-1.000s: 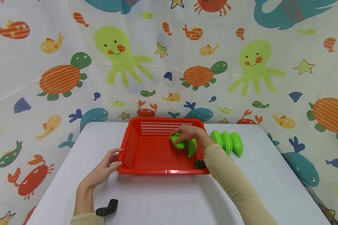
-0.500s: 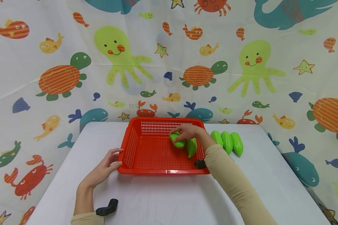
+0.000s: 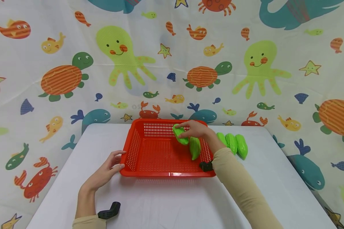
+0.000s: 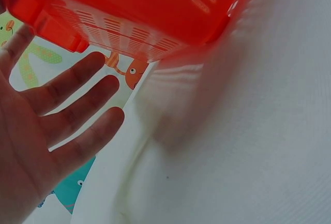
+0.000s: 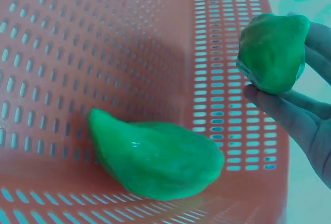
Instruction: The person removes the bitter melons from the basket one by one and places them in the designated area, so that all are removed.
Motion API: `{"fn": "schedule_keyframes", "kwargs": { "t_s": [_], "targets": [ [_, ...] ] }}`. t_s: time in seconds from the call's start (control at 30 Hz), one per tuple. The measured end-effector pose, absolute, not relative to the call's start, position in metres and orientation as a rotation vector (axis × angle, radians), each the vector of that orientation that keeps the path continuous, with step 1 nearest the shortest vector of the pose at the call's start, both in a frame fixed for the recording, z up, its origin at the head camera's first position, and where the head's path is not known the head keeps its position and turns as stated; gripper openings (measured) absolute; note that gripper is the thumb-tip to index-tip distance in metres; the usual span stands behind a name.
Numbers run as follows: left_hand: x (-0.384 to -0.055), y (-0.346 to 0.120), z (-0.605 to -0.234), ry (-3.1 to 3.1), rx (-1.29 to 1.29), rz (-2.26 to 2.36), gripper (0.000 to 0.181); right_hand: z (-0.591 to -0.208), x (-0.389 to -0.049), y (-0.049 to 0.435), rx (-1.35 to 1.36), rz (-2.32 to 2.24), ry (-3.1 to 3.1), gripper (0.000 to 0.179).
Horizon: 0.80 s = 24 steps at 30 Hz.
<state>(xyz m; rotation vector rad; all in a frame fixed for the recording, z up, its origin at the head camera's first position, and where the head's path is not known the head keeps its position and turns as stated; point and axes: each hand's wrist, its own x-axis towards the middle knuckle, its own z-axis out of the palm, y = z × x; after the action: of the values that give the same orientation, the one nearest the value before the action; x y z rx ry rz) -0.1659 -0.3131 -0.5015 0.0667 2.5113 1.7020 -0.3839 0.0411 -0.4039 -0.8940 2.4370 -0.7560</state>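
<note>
My right hand (image 3: 195, 129) pinches a glossy green, ridged toy fruit (image 3: 181, 135) between thumb and fingers, over the back right of the red plastic basket (image 3: 169, 174). In the right wrist view this held fruit (image 5: 274, 53) shows end-on, raised beside the slotted wall. A second green fruit (image 3: 194, 148) lies on the basket floor at the right, its pointed end and smooth bulge plain in the right wrist view. At the basket's left side, my left hand (image 3: 107, 168) touches the rim with its fingertips; the left wrist view has several fingers (image 4: 85, 136) straight and spread beside the wall.
Several more green fruits (image 3: 231, 143) lie side by side on the white table (image 3: 172, 203), just right of the basket. Behind the table hangs a curtain (image 3: 172, 95) printed with sea animals. A black wrist camera (image 3: 109, 211) sits on my left wrist.
My right hand has lifted the pinched fruit up from low in the basket toward its back rim. The left hand stays at the rim as before.
</note>
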Motion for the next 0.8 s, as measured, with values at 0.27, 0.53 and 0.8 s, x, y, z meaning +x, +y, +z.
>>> {"fn": "schedule_keyframes", "kwargs": {
  "t_s": [0.27, 0.53, 0.8],
  "targets": [
    [-0.163, -0.311, -0.496, 2.517, 0.064, 1.699, 0.064, -0.386, -0.371, 0.055, -0.761, -0.912, 2.5, 0.051],
    [-0.163, -0.309, -0.499, 2.516, 0.047, 1.696, 0.063, -0.375, -0.357, 0.071, -0.814, -0.99, 2.546, 0.052],
    [-0.161, -0.309, -0.5, 2.519, 0.044, 1.685, 0.063, -0.364, -0.345, 0.082, -0.845, -1.056, 2.572, 0.052]
  ]
}}
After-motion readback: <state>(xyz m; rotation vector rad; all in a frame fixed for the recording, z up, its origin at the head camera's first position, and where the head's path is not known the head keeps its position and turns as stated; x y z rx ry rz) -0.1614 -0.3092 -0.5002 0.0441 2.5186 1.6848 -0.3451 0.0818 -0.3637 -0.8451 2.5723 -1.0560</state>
